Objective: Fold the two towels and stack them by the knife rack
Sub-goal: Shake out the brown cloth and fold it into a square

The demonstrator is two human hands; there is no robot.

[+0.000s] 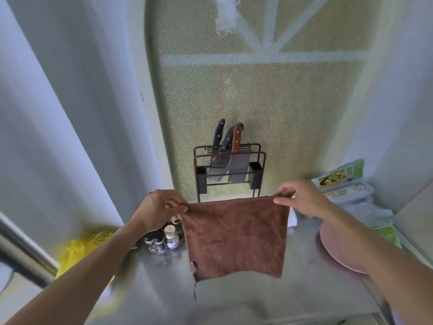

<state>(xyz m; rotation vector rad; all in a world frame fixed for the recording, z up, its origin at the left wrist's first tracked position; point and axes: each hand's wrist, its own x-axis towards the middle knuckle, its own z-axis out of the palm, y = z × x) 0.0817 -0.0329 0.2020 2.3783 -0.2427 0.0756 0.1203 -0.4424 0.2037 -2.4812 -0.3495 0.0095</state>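
A brown towel (236,238) hangs flat in the air above the grey counter (234,301). My left hand (159,209) pinches its top left corner and my right hand (302,198) pinches its top right corner. A loose thread dangles from its lower left corner. Behind the towel, the black wire knife rack (229,172) stands against the frosted window with three knives in it. Something white (292,218) shows just past the towel's right edge; I cannot tell what it is. No second towel is plainly visible.
Several small spice bottles (164,238) stand left of the towel. A yellow plastic bag (79,252) lies at the far left. A pink plate (337,247) sits under my right forearm. Green and white packages (342,179) are piled at the right, by the wall.
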